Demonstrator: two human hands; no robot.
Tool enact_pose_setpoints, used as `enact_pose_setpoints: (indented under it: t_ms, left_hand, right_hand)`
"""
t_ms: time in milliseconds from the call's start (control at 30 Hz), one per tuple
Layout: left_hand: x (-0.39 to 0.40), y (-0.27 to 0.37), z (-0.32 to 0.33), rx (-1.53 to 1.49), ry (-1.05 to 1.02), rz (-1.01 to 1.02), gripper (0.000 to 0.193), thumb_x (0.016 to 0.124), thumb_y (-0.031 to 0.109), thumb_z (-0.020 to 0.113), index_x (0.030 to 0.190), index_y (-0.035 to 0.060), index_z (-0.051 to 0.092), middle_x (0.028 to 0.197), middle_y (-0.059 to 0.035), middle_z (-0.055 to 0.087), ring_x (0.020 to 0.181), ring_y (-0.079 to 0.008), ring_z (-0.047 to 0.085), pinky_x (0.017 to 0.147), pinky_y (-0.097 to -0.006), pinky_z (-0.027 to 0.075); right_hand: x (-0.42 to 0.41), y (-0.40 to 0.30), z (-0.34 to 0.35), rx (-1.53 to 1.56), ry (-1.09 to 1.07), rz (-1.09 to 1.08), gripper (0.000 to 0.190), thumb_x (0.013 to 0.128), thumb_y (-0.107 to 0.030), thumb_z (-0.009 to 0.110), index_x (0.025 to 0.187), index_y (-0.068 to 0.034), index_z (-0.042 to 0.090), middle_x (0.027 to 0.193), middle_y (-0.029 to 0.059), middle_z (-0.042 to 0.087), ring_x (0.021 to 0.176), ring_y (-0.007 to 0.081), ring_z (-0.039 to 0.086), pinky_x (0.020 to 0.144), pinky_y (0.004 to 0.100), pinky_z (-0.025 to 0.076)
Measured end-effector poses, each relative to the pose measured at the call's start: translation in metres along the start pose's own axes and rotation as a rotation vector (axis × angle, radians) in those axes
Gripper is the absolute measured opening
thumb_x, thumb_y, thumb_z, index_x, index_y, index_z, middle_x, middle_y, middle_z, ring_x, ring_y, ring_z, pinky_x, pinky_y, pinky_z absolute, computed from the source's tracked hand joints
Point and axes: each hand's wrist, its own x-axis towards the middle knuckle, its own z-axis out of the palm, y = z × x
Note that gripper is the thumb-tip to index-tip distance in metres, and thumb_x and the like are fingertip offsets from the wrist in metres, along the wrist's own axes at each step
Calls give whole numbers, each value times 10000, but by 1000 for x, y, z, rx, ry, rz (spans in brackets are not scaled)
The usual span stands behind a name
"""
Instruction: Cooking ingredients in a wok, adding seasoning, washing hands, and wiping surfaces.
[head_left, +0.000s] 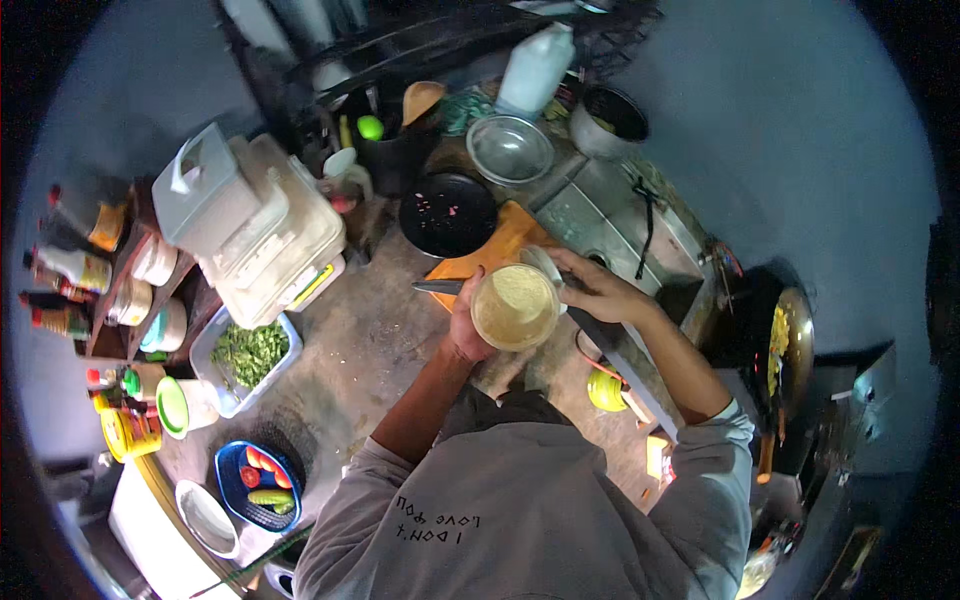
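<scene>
My left hand (466, 322) grips a round tub of pale yellow powder (517, 304) by its side, its mouth facing up toward me. On the other side my right hand (600, 289) has its fingers around a whitish round piece, seemingly the tub's lid (537, 259), partly hidden behind the tub. Under both hands lies an orange cutting board (491, 251). A knife blade (439, 286) pokes out beside my left fingers; its handle is hidden. Just beyond, a black bowl (448, 215) holds a few small pinkish bits.
To the left stand stacked plastic containers (277, 225), a tub of chopped greens (251, 356) and a spice rack (142, 285). A blue basket (259, 517) holds tomatoes. Beyond are a metal bowl (510, 150) and a steel sink (577, 214). A wok (801, 352) with yellow food sits right.
</scene>
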Motion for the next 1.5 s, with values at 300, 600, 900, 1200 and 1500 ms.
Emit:
enact_pose_setpoints:
  t_ms: [300, 600, 900, 1200, 1500]
  left_hand:
    - [69, -68, -26, 450, 199, 27, 657, 909, 615, 366, 1317, 111, 474, 1251, -87, 560, 1127, -253, 548, 967, -479, 435]
    - [149, -202, -34, 528, 337, 17, 643, 880, 638, 388, 1331, 186, 461, 1326, -66, 501, 1193, -287, 493, 914, -521, 450]
    - [233, -343, -62, 500, 498, -72, 607, 845, 617, 472, 1303, 219, 470, 1302, -66, 488, 1153, -294, 502, 833, -500, 489]
    - [337, -451, -17, 349, 133, -249, 657, 840, 587, 487, 1309, 131, 436, 1233, -129, 523, 1070, -326, 552, 794, -436, 509]
    - [368, -499, -18, 328, 65, -364, 682, 875, 621, 424, 1335, 117, 417, 1267, -146, 516, 1066, -334, 560, 823, -449, 507]
  right_hand:
    - [-95, 5, -25, -980, 492, -297, 244, 810, -160, 612, 1036, -68, 625, 1090, 129, 589, 1035, 295, 586, 878, 411, 487]
    - [-181, 79, -63, -1122, 541, -303, 69, 681, -164, 609, 727, -117, 629, 806, 84, 638, 799, 260, 643, 709, 368, 523]
    - [-303, 179, -147, -539, 543, -266, 180, 695, -240, 628, 760, -73, 614, 778, 150, 624, 778, 319, 624, 707, 399, 500]
    - [-450, 89, -270, -843, 524, -86, 57, 753, -109, 615, 773, -59, 633, 803, 139, 658, 770, 355, 610, 715, 424, 473]
    - [-516, 84, -284, -921, 676, -31, 115, 781, -125, 664, 881, -70, 659, 851, 106, 675, 868, 288, 626, 737, 401, 484]
